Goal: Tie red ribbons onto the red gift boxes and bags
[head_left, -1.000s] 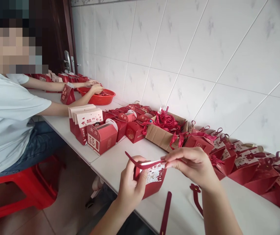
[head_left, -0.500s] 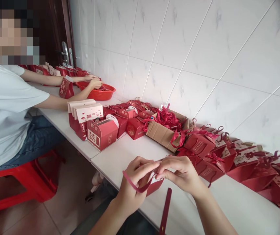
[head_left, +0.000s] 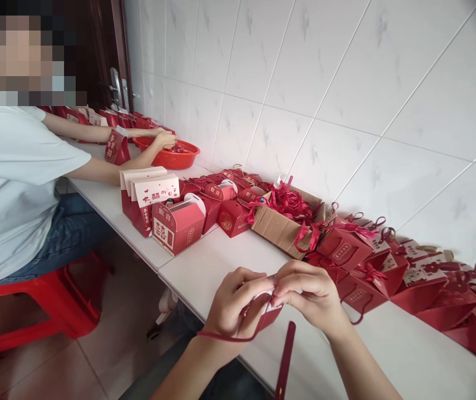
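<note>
My left hand (head_left: 233, 303) and my right hand (head_left: 310, 291) meet over a small red gift box (head_left: 270, 316) at the near edge of the white table (head_left: 204, 266). Both hands are closed, pinching at the box's top, which they mostly hide. A red ribbon strip (head_left: 226, 335) hangs from the left hand's grip and curls out to the left below the wrist. Another dark red strip (head_left: 284, 358) lies on the table just in front of my hands.
A cardboard carton of red ribbons (head_left: 283, 219) sits mid-table. Rows of red gift boxes (head_left: 387, 266) line the tiled wall; more boxes (head_left: 177, 222) stand to the left. A person in a white shirt (head_left: 16, 189) sits on a red stool (head_left: 33, 311), hands in a red basin (head_left: 171, 155).
My hands came together and dropped lower with the box. The ribbon strip, earlier held stretched between them, now hangs loose below my left hand.
</note>
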A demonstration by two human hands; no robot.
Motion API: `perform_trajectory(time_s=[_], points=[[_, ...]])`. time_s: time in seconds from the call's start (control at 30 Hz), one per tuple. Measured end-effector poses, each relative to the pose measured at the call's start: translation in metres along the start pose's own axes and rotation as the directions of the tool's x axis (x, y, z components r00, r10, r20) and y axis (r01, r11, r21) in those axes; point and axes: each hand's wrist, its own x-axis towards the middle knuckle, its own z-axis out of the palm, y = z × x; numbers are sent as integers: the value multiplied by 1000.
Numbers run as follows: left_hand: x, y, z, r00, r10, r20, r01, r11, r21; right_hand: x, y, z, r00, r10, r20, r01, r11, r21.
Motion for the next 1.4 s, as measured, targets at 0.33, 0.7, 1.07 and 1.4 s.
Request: perform_trajectory(time_s=[0.33,0.7,1.07,1.4], points=[[-5,-5,0,1000,-27,-4,27,1000,-1,1,-9,-1,993,71,98,-70,997,-17],[-3,-1,0,999,9,-36,-5,994,109,0,-8,0,994,11,112,0,995,-100],[-3,-3,-1,1000,-8,-2,8,1000,-15,-2,-6,-11,996,-10,93,30,976,-217],[-11,-5,4,978,-209,-28,209,978,16,-4,-5,-10,995,-89,43,98,926,-365]])
